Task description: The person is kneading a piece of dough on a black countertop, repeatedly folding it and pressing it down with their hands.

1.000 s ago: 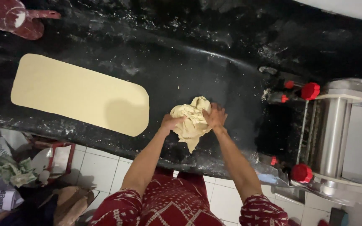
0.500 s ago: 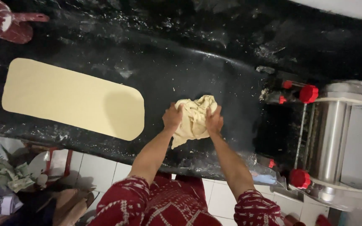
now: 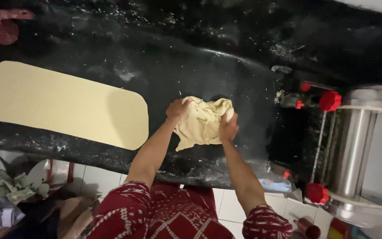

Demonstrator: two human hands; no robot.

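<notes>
A crumpled lump of pale yellow dough [image 3: 203, 120] lies on the black floured counter [image 3: 191, 57]. My left hand [image 3: 177, 109] grips its left upper edge. My right hand [image 3: 228, 127] presses on its right side. To the left, a long flat sheet of rolled dough [image 3: 67, 104] with rounded corners rests on the counter, apart from both hands.
A metal dough roller machine [image 3: 359, 150] with red knobs [image 3: 330, 101] stands at the right. A dark red scoop [image 3: 1, 24] sits at the far left corner. Below the counter edge are white tiles [image 3: 98, 179], crumpled paper and clutter [image 3: 9, 188].
Both hands and the dough lump have shifted slightly away from the counter's front edge. The dough is more bunched between the hands. The flat sheet has not moved.
</notes>
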